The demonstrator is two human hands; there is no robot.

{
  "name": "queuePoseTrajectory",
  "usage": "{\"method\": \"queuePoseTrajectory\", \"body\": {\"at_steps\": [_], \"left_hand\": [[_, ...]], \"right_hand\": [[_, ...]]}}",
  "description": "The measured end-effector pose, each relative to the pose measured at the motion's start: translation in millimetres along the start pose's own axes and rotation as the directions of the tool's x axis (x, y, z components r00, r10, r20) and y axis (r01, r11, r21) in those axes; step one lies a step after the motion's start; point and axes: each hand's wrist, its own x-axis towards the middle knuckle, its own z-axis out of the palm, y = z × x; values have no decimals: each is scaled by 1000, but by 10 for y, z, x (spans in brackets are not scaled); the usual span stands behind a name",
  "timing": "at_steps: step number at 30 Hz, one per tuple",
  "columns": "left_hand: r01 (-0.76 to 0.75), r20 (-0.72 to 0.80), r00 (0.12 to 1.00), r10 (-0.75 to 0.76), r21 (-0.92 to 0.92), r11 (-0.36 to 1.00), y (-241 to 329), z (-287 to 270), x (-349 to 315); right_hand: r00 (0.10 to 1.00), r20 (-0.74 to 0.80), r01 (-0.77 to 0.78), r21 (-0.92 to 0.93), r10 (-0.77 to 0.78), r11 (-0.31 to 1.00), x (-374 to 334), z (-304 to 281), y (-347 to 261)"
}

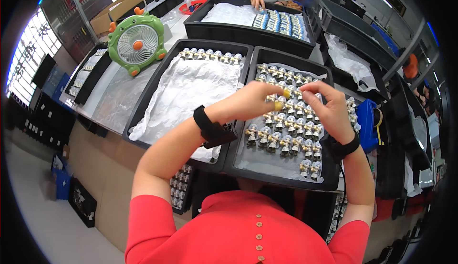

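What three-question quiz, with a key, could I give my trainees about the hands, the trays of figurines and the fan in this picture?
1. Short answer: Of the two nearest trays, the left tray and the right tray, which shows fewer figurines?
2. True or false: The green fan has an orange hub.
3. Multiple choice: The wearer's left hand and right hand are over which thing?
A) the green fan
B) the left tray
C) the right tray

Key:
1. The left tray; it shows a single row along its far edge.
2. True.
3. C
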Motion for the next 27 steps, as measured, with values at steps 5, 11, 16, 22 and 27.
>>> {"method": "queuePoseTrajectory", "body": {"at_steps": [5,11,16,22,27], "left_hand": [[111,30,992,-123,-672,732,333,-175,-122],[-303,-310,947,84,-775,554,628,-519,-241],[-140,-347,915,-207,-753,643,99,-547,-344],[-103,-213,953,-213,-894,436,-71,-366,-194],[-39,-137,961,-242,-928,370,-70,-31,17]], "right_hand": [[972,233,28,25,-33,999,-32,418,214],[861,508,43,-34,-20,998,-66,828,447],[828,560,145,-203,-7,968,-152,945,515],[808,569,109,-399,153,910,-91,1037,588],[812,562,202,-525,158,827,-165,1226,469]]}}
